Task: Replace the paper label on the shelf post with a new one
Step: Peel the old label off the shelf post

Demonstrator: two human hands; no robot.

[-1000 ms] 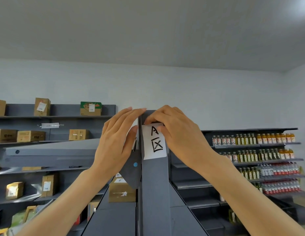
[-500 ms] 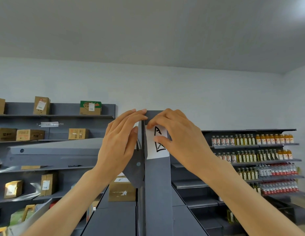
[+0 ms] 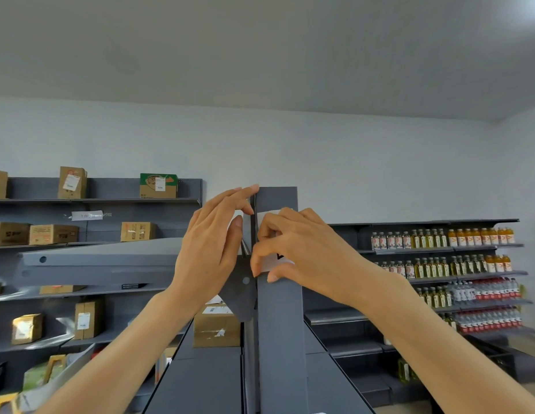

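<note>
A dark grey shelf post (image 3: pixel 279 324) rises in the middle of the view. Near its top sits a white paper label (image 3: pixel 269 262) with black handwriting, mostly hidden behind my fingers. My right hand (image 3: pixel 293 246) lies over the label, fingers curled, with the fingertips pressing along its left edge and lower corner. My left hand (image 3: pixel 215 243) rests against the left side of the post top, fingers extended and fingertips touching the upper left corner, holding nothing that I can see.
Grey shelves on the left carry cardboard boxes (image 3: pixel 137 231). Shelves on the right hold rows of bottles (image 3: pixel 439 239). A grey shelf board (image 3: pixel 96 261) juts out left of the post, with a box (image 3: pixel 217 325) below it.
My right hand has slid down over the label and now covers nearly all the writing. The left hand has stayed at the post's top left edge.
</note>
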